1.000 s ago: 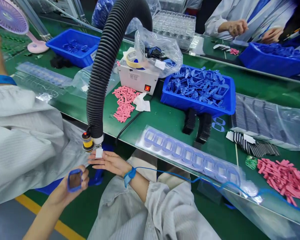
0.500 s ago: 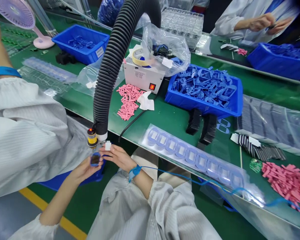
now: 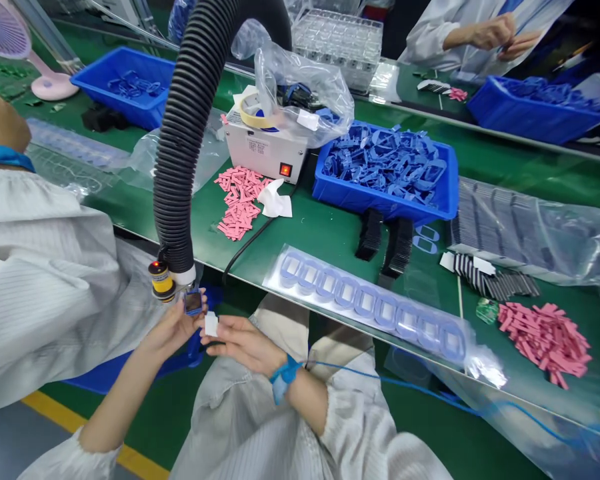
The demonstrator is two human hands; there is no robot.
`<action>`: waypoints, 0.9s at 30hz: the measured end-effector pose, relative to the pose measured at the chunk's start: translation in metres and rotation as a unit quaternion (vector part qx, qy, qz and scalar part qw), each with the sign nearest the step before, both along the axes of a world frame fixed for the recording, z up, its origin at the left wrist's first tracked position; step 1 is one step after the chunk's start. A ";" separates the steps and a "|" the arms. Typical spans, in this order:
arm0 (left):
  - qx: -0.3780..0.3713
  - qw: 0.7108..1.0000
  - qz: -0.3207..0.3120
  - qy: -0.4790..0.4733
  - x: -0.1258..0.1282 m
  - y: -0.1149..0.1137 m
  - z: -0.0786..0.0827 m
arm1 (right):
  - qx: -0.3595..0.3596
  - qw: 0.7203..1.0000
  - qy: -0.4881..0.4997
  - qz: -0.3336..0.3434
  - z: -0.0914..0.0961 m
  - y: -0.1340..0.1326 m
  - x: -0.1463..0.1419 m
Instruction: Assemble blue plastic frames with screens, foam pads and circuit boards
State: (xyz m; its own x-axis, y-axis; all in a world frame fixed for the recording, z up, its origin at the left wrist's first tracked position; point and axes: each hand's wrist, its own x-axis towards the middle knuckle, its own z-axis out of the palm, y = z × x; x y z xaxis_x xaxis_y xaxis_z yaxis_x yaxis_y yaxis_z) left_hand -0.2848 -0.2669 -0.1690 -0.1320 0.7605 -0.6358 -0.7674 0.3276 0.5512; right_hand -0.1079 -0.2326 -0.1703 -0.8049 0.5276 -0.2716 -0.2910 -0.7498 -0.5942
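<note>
My left grip (image 3: 173,327) and right grip (image 3: 243,347) hover close together just past the near edge of the bench (image 3: 325,237), almost touching at the fingertips. My left forearm (image 3: 120,400) reaches in from the lower left, its fingers curled upward. My right fingers (image 3: 230,340) stretch forward, pinched against my thumb, and my right wrist (image 3: 293,390) angles back toward me.

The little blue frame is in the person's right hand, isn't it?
No, the little blue frame is in the left hand, not the right. The head view shows it.
</note>
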 end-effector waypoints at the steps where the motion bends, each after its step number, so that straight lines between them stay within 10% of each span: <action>1: 0.009 1.000 -0.015 -0.010 0.009 0.001 0.002 | -0.014 1.000 0.003 0.001 0.004 -0.003 0.011; 12: 0.118 0.972 -0.167 -0.117 0.125 0.011 0.067 | -0.072 0.964 0.091 -0.239 0.091 -0.020 0.122; 20: 0.207 0.950 -0.171 -0.159 0.192 0.041 0.097 | 0.024 0.941 0.096 -0.324 0.100 -0.005 0.149; 27: 0.263 0.938 -0.184 -0.131 0.228 0.043 0.105 | 0.183 0.877 -0.098 -0.434 0.109 -0.006 0.185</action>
State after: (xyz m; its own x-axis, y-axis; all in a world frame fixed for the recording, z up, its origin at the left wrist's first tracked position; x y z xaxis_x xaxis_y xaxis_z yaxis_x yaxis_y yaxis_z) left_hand -0.0568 -0.2235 -0.0645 0.3086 0.9418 -0.1335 -0.7878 0.3318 0.5190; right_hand 0.0770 -0.2386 -0.0616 -0.0135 0.9989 -0.0451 -0.5224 -0.0455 -0.8515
